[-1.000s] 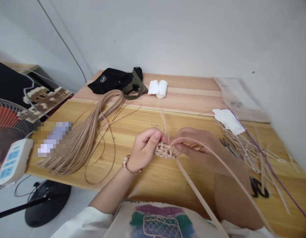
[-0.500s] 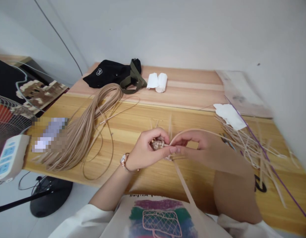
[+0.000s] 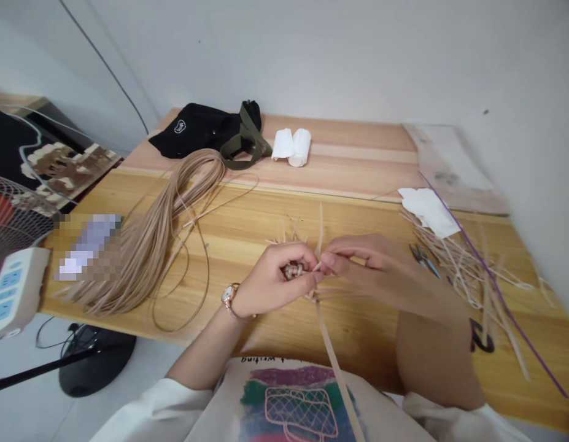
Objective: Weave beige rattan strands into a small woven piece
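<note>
My left hand (image 3: 274, 281), with a watch on its wrist, is closed around a small woven piece (image 3: 293, 271) of beige strips, its thumb and forefinger pinching the right edge. Most of the piece is hidden by that hand; loose strip ends stick out behind it. Close on the right, my right hand (image 3: 369, 267) pinches a beige strip (image 3: 317, 266) at the edge of the weave, thumb against forefinger. Another strip (image 3: 332, 359) hangs from the piece down over the shirt front. One more strip end (image 3: 320, 224) stands up between the hands.
A thick bundle of beige strips (image 3: 150, 245) lies left, beside a blurred-out object (image 3: 88, 245). Pliers (image 3: 425, 259), strip offcuts (image 3: 459, 270), a purple strip (image 3: 500, 294) and black-handled scissors (image 3: 482, 337) lie right. A black bag (image 3: 201, 132) and white roll (image 3: 300, 147) sit behind.
My right hand has shifted its pinch slightly up beside the weave. The strip that arched over it no longer shows there, and the hanging strip has swung a little left.
</note>
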The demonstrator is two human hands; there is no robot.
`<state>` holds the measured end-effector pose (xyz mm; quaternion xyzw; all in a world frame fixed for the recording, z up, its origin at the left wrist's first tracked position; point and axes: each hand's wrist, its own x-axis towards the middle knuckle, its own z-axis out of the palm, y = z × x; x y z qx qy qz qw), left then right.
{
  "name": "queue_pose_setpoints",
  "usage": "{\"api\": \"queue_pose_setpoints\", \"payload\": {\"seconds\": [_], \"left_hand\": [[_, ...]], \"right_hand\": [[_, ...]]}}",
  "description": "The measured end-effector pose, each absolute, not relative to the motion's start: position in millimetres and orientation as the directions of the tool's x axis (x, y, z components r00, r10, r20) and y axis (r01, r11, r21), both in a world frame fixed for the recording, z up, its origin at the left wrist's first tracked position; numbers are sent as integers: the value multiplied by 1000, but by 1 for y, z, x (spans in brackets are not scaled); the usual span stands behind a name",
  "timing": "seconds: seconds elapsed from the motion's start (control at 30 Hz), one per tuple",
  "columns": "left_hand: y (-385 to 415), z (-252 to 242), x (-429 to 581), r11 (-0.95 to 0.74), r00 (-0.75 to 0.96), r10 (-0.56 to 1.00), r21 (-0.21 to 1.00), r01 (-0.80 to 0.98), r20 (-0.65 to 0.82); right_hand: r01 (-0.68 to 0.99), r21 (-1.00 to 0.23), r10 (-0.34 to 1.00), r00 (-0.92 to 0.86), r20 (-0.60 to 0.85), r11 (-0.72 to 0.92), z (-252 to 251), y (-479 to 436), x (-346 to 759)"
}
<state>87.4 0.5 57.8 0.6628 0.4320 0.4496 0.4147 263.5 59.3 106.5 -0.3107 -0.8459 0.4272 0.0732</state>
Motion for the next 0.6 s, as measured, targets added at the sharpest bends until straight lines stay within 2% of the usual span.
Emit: {"api": "queue_pose_setpoints", "payload": {"seconds": [0.1,0.4,0.6], "left_hand": [[-1,59,87,-265,222,950,945,192,221],[-3,59,88,-204,206,966,946,252,154],[-3,60,84,-280,257,945,909,308,204]], "right_hand": [[479,-733,620,-778,-100,482,104,60,263],[498,-758,747,-665,-23,420,93,63,260],[544,-724,821,-568,55,424,90,67,260]]}}
